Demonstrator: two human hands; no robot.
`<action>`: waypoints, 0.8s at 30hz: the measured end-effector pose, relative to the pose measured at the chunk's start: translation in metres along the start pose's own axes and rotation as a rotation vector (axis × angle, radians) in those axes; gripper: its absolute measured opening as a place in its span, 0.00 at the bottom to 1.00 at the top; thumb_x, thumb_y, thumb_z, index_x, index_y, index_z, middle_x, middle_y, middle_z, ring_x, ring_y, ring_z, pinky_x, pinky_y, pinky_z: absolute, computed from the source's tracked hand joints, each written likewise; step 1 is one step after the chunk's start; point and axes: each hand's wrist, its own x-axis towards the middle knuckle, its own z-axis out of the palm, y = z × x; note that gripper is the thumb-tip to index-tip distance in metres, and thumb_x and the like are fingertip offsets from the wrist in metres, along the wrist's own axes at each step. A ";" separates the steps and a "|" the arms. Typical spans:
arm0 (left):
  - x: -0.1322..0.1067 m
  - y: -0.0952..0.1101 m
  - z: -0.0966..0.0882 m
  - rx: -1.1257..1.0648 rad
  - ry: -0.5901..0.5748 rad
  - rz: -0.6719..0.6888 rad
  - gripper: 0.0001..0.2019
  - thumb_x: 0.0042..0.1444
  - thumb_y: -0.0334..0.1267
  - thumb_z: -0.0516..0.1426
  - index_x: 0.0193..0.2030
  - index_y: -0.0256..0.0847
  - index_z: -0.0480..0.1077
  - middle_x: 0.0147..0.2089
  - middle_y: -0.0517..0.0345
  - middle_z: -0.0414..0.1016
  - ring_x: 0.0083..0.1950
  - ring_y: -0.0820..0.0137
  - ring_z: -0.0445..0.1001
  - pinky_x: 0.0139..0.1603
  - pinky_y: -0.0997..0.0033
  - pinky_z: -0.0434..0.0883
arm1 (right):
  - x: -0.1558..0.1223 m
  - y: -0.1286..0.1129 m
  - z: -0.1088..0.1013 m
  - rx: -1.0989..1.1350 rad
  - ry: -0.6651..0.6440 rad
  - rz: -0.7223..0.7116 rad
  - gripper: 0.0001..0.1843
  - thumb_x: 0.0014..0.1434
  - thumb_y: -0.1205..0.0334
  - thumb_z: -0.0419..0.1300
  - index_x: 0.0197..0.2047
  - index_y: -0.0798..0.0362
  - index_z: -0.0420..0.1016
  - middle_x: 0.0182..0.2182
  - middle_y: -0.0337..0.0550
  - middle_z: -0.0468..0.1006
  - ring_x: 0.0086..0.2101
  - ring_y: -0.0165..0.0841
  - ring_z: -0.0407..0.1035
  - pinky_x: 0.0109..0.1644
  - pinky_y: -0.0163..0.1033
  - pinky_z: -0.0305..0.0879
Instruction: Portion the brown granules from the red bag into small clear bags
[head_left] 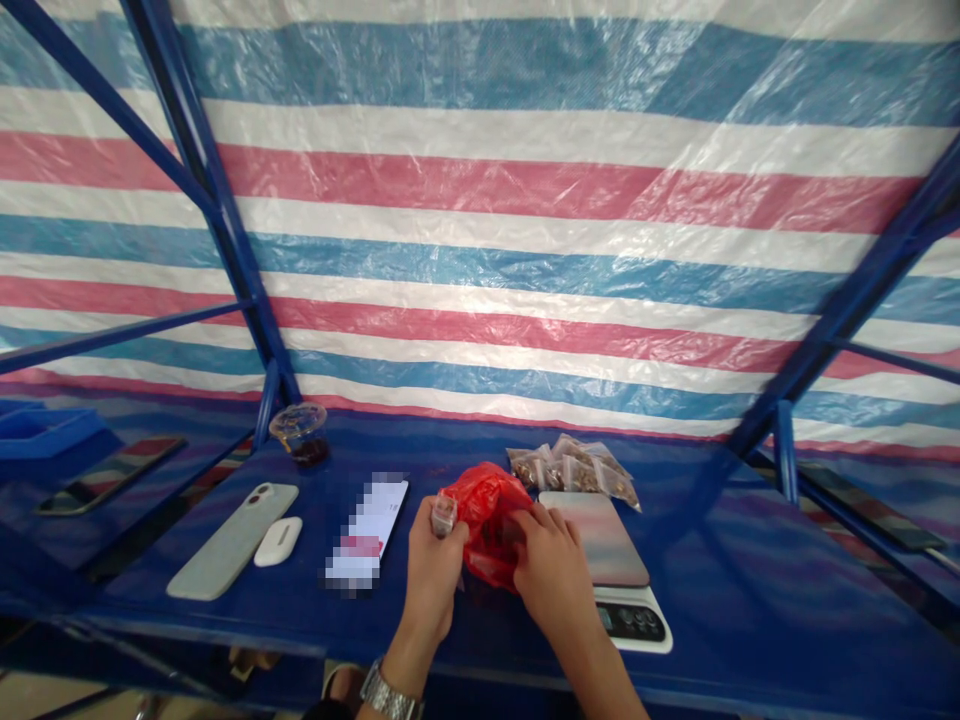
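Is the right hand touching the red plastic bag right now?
Touching. The head view shows the right hand with its fingers pressed against the side of the red plastic bag, with no gap between them.

No legible text, phone screen (367,533) pixelated, scale display (631,622) too dark to read

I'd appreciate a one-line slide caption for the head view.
Left hand holds a small clear container while the right hand grips a red plastic bag beside a digital scale.
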 end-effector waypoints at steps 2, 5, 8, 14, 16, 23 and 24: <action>0.000 -0.001 0.003 -0.016 -0.021 -0.011 0.07 0.41 0.30 0.57 0.29 0.42 0.65 0.26 0.68 0.64 0.28 0.75 0.59 0.29 0.76 0.60 | 0.000 -0.002 0.002 -0.003 -0.029 -0.019 0.27 0.53 0.80 0.54 0.52 0.50 0.79 0.54 0.47 0.79 0.55 0.45 0.69 0.59 0.48 0.57; -0.001 -0.005 0.008 -0.068 -0.037 -0.043 0.07 0.40 0.30 0.58 0.28 0.41 0.64 0.26 0.68 0.62 0.27 0.76 0.59 0.29 0.76 0.60 | 0.001 -0.004 0.004 0.016 -0.039 -0.024 0.27 0.53 0.80 0.54 0.51 0.50 0.78 0.54 0.46 0.79 0.55 0.44 0.70 0.57 0.47 0.59; -0.002 -0.007 0.011 -0.150 -0.054 -0.100 0.09 0.38 0.29 0.59 0.28 0.41 0.65 0.26 0.68 0.63 0.27 0.77 0.60 0.29 0.77 0.61 | 0.001 -0.004 0.004 0.035 -0.039 -0.034 0.25 0.55 0.78 0.53 0.50 0.49 0.78 0.55 0.45 0.79 0.55 0.44 0.70 0.57 0.47 0.59; -0.001 -0.002 0.008 -0.232 -0.056 -0.146 0.10 0.38 0.30 0.61 0.30 0.40 0.68 0.27 0.67 0.66 0.28 0.77 0.62 0.29 0.77 0.64 | 0.001 -0.003 0.005 0.057 -0.041 -0.010 0.22 0.57 0.76 0.55 0.51 0.49 0.77 0.55 0.46 0.79 0.53 0.44 0.72 0.56 0.47 0.59; 0.000 -0.002 0.006 -0.218 -0.046 -0.137 0.09 0.38 0.30 0.61 0.30 0.40 0.68 0.27 0.67 0.66 0.28 0.77 0.62 0.29 0.77 0.63 | 0.001 -0.004 0.004 0.101 -0.034 -0.010 0.20 0.57 0.75 0.56 0.51 0.49 0.76 0.53 0.45 0.80 0.53 0.43 0.72 0.56 0.46 0.58; 0.002 -0.003 0.003 -0.265 -0.007 -0.211 0.11 0.37 0.30 0.61 0.31 0.40 0.68 0.26 0.68 0.67 0.26 0.77 0.63 0.28 0.77 0.62 | -0.001 -0.008 -0.003 0.169 -0.024 -0.016 0.19 0.54 0.75 0.58 0.46 0.49 0.75 0.49 0.44 0.79 0.51 0.42 0.72 0.55 0.44 0.58; 0.002 -0.002 0.003 -0.269 0.005 -0.213 0.11 0.37 0.31 0.61 0.31 0.40 0.68 0.26 0.68 0.66 0.26 0.77 0.62 0.27 0.78 0.62 | -0.002 -0.009 -0.004 0.173 -0.024 -0.021 0.19 0.53 0.75 0.58 0.46 0.48 0.75 0.48 0.43 0.79 0.51 0.41 0.72 0.55 0.43 0.58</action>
